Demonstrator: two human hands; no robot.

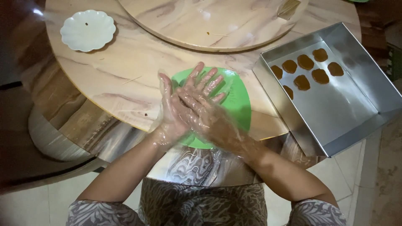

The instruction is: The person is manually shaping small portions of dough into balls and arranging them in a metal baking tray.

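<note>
1. Where the round marble-patterned bench (125, 71) curves away at the far left, a small white scalloped plate (88, 30) is seen, bare but for a dark speck or two.
2. Behind the middle, a raised turntable (201, 21) of the same pattern is set on the bench.
3. At the middle, the left hand (169, 111) and the right hand (205, 104), both sheathed in thin clear plastic gloves, are pressed palm to palm with fingers spread flat; whether a lump is held between them cannot be told.
4. Under the hands, a green plastic board (238, 100) is laid at the bench edge.
5. At the right, a rectangular metal baking tray (335, 109) overhangs the bench edge, and seven flat brown dough pieces (305, 62) are lined up in its far corner.
6. Most of the tray floor is left unfilled, so the shaping is judged to be at an early stage.
</note>
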